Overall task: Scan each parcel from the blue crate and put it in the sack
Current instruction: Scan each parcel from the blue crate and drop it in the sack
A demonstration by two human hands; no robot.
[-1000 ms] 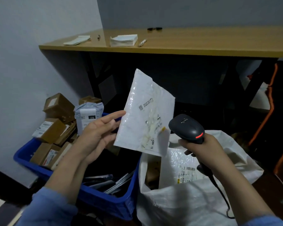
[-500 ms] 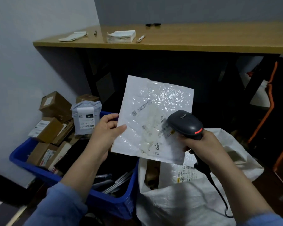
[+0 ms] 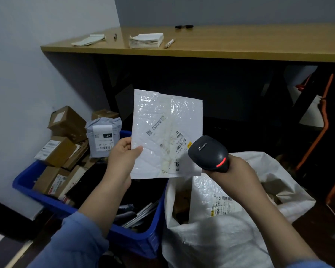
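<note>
My left hand (image 3: 124, 157) pinches the left edge of a flat white plastic mailer (image 3: 162, 120) and holds it upright above the blue crate (image 3: 135, 240). Its label side faces me. My right hand (image 3: 234, 171) grips a black handheld scanner (image 3: 209, 152) with a red light, its head right in front of the mailer's lower right corner. The white woven sack (image 3: 217, 246) stands open below the scanner, with another white labelled mailer (image 3: 211, 196) inside it.
Several brown cardboard boxes (image 3: 54, 149) and a grey poly bag (image 3: 103, 140) are piled in the crate's left end, against the wall. A wooden table (image 3: 240, 45) with stacked papers (image 3: 145, 40) stands behind. Orange-framed gear (image 3: 323, 132) is at the right.
My left hand has turned the mailer from a tilt to square-on, facing me, and shifted its hold to the left edge. The scanner has risen close to the mailer's label.
</note>
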